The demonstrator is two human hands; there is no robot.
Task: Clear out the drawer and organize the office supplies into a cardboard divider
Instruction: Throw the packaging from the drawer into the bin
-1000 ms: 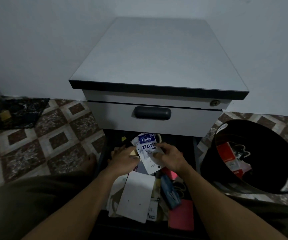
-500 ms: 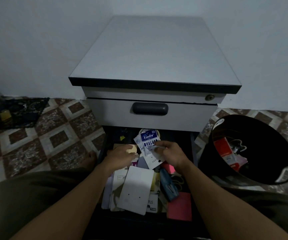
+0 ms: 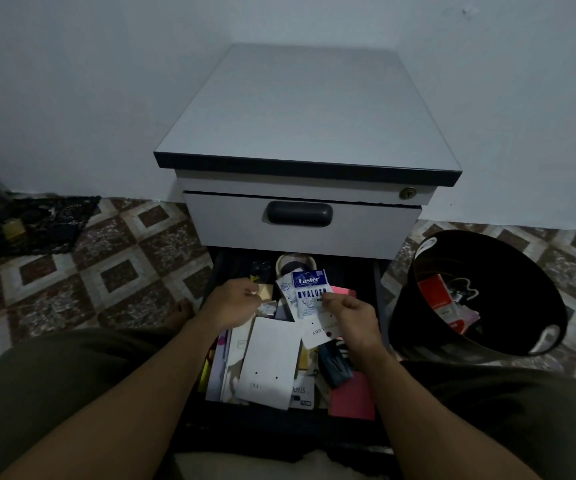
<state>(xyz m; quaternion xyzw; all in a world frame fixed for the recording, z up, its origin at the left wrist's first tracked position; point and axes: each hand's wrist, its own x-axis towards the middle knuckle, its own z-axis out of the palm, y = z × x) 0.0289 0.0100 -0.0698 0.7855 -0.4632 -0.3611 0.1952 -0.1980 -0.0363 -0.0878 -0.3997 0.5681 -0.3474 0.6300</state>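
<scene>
Your right hand (image 3: 350,315) has lifted the Faster packet (image 3: 309,295) slightly, still pinching it; your left hand (image 3: 232,303) stays curled, contents unclear, above the drawer (image 3: 378,282). Patterned floor tiles (image 3: 106,271), bin (image 3: 480,292) at right.

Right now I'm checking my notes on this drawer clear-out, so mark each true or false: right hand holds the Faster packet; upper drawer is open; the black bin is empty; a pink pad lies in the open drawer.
1. The right hand holds the Faster packet. True.
2. The upper drawer is open. False: it is shut; the lower drawer is open.
3. The black bin is empty. False: red and white packaging lies inside.
4. A pink pad lies in the open drawer. True.
</scene>
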